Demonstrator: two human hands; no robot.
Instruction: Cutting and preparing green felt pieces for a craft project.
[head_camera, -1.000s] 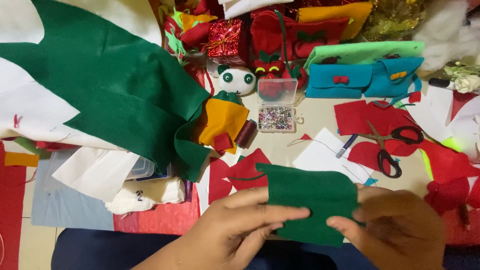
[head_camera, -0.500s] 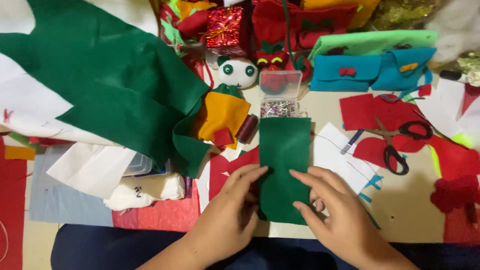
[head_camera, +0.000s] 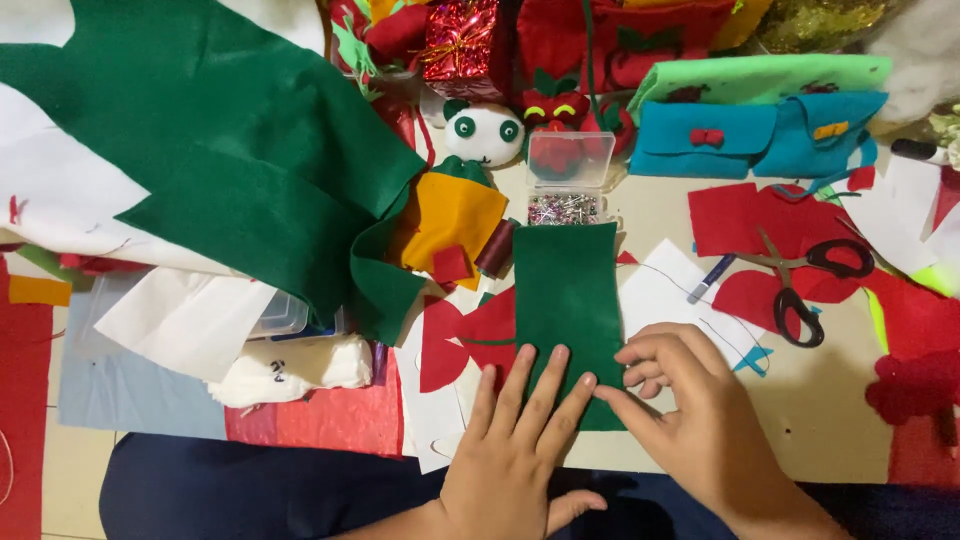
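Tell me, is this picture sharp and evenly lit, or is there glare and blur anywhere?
Head view: light is soft and even, with only faint shadows under the left hand and right hand; the green felt strip is sharp; the shiny red gift box throws small glints; the top corners look slightly soft.

A shiny red gift box (head_camera: 462, 40) with a gold bow sits at the top of the tabletop (head_camera: 820, 420), among red felt things. Below it, near the middle, stands a small clear plastic box (head_camera: 567, 178) full of tiny shiny pins. Another clear plastic box (head_camera: 283, 315) peeks out from under the big green cloth on the left.
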